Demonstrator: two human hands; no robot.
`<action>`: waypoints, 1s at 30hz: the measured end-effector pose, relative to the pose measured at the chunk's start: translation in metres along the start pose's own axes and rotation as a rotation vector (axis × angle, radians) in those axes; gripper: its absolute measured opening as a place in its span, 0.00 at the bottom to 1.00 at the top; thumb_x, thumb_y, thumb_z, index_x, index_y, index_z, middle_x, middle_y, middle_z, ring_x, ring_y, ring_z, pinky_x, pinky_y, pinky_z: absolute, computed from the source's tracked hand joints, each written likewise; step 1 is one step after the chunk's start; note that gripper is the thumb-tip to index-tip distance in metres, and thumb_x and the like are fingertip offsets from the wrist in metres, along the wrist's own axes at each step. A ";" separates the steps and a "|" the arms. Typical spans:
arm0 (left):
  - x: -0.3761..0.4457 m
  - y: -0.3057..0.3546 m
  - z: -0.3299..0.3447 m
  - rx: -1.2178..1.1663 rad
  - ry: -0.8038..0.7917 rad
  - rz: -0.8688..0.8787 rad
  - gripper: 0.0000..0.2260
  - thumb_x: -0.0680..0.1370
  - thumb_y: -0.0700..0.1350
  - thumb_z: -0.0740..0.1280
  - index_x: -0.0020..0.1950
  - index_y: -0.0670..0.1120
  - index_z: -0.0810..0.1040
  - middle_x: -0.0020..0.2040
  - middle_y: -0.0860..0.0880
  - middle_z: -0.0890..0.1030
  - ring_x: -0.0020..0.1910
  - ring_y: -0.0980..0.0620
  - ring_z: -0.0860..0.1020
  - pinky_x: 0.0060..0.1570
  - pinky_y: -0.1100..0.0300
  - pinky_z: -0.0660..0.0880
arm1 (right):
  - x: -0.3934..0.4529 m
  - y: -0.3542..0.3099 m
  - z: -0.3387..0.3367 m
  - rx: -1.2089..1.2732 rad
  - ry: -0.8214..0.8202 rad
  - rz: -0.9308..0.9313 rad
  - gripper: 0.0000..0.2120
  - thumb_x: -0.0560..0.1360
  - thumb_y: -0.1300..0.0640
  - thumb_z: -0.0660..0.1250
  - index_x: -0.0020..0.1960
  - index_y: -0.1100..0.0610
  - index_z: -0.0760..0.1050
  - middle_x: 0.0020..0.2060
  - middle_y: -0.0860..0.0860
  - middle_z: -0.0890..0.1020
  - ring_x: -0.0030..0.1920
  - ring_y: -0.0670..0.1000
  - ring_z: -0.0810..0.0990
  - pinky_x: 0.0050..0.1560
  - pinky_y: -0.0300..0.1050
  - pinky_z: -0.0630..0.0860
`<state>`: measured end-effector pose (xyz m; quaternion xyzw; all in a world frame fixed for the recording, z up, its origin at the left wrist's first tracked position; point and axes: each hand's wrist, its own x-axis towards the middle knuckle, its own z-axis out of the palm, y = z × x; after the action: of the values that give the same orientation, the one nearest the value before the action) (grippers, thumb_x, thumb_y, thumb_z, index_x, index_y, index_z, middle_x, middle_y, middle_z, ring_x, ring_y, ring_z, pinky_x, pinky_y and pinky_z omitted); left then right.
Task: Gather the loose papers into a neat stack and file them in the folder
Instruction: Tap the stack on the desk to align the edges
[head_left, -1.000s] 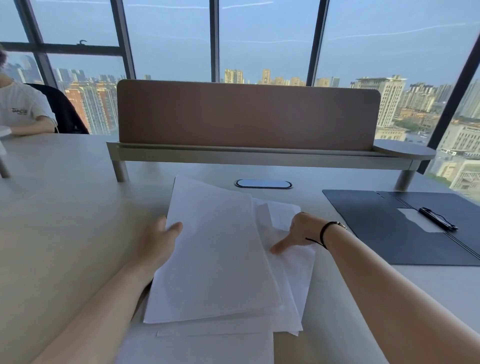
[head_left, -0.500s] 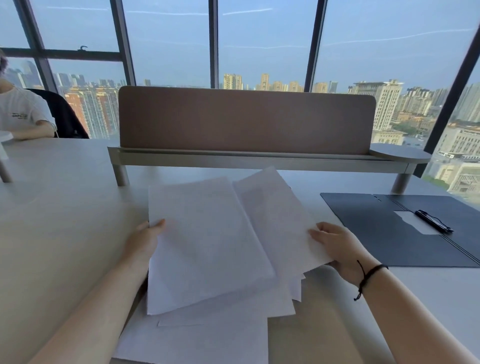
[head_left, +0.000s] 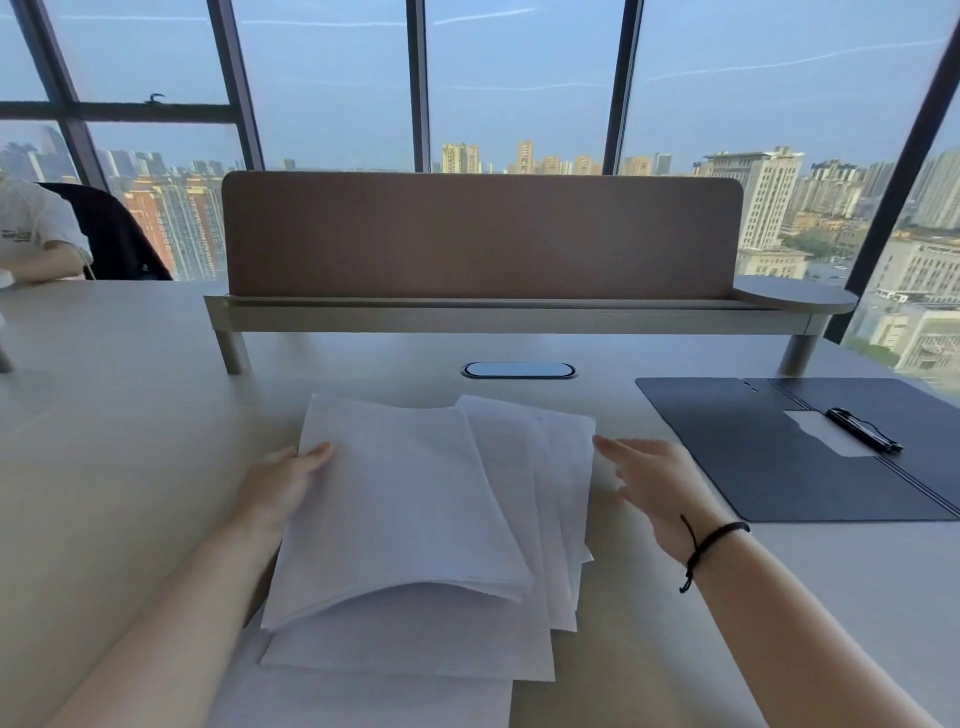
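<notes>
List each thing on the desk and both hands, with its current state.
papers: fanned out, not yet squared
folder: open flat, right of the papers
pen: lying in the folder
left hand: open, at the papers' left edge
right hand: open, fingers straight, beside the papers' right edge

White papers, dark blue folder — black pen, brown divider, beige desk

The papers were thin, matt white sheets. The folder looked matt dark plastic, its clip glossy black. The desk was smooth, faintly sheened; the divider looked felted.
</notes>
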<state>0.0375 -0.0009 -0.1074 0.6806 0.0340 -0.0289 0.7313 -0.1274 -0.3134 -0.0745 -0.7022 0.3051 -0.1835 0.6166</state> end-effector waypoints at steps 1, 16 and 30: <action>0.001 0.000 -0.001 -0.002 -0.009 0.002 0.03 0.76 0.40 0.71 0.44 0.40 0.82 0.29 0.51 0.83 0.22 0.57 0.79 0.36 0.59 0.76 | 0.003 0.001 -0.002 0.053 0.030 0.043 0.20 0.73 0.52 0.74 0.35 0.68 0.74 0.30 0.62 0.69 0.38 0.55 0.66 0.49 0.54 0.76; -0.004 0.000 0.007 0.051 -0.125 0.078 0.05 0.78 0.37 0.67 0.51 0.39 0.81 0.28 0.56 0.83 0.26 0.61 0.81 0.29 0.70 0.77 | 0.001 0.011 0.047 0.151 -0.198 0.224 0.07 0.78 0.70 0.60 0.48 0.71 0.77 0.40 0.63 0.79 0.33 0.59 0.80 0.34 0.48 0.79; 0.000 0.003 -0.008 -0.019 -0.153 0.020 0.06 0.78 0.41 0.68 0.48 0.40 0.83 0.36 0.49 0.86 0.32 0.52 0.84 0.42 0.58 0.80 | 0.024 -0.002 0.058 -0.303 -0.315 0.093 0.12 0.77 0.66 0.57 0.48 0.62 0.79 0.40 0.60 0.78 0.38 0.57 0.75 0.34 0.47 0.74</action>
<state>0.0381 0.0072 -0.1045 0.6696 -0.0284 -0.0733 0.7386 -0.0727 -0.2852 -0.0857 -0.7920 0.2613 0.0052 0.5517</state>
